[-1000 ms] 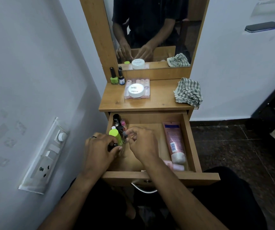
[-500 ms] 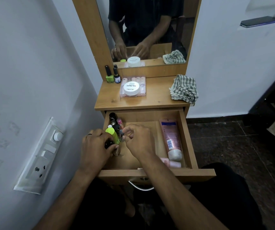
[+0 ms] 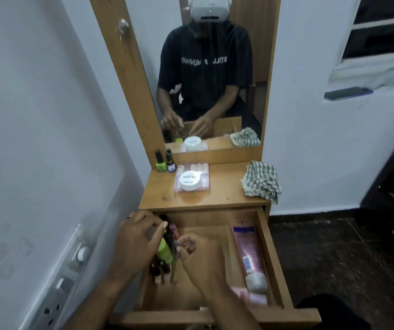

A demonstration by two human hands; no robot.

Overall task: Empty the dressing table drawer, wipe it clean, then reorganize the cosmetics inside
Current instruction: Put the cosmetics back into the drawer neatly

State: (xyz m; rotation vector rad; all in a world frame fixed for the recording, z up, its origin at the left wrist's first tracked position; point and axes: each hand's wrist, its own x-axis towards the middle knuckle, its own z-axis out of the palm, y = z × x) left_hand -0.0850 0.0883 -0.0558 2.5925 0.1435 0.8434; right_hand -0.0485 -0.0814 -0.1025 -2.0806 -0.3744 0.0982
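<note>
The wooden drawer (image 3: pixel 272 263) is pulled out. In its left part stand several small bottles, among them a lime-green bottle (image 3: pixel 165 253) and a pink one (image 3: pixel 173 228). My left hand (image 3: pixel 135 244) lies over this cluster, thumb tip by a dark bottle cap (image 3: pixel 165 217) at the back; what it grips is hidden. My right hand (image 3: pixel 200 260) pinches a small grey-capped item (image 3: pixel 176 244) beside the green bottle. A pink tube (image 3: pixel 249 251) lies along the right side, and a pale pink item (image 3: pixel 250 298) lies at the front.
On the tabletop (image 3: pixel 224 194) stand a green nail polish (image 3: pixel 160 164), a dark small bottle (image 3: pixel 170 163), a white jar (image 3: pixel 189 180) on a clear pink box, and a checked cloth (image 3: pixel 261 182). A wall switch panel (image 3: pixel 67 277) is at the left.
My left hand has slid towards the back of the drawer over the bottles. My right hand stays pinched by the green bottle. The view has tilted up, showing more mirror.
</note>
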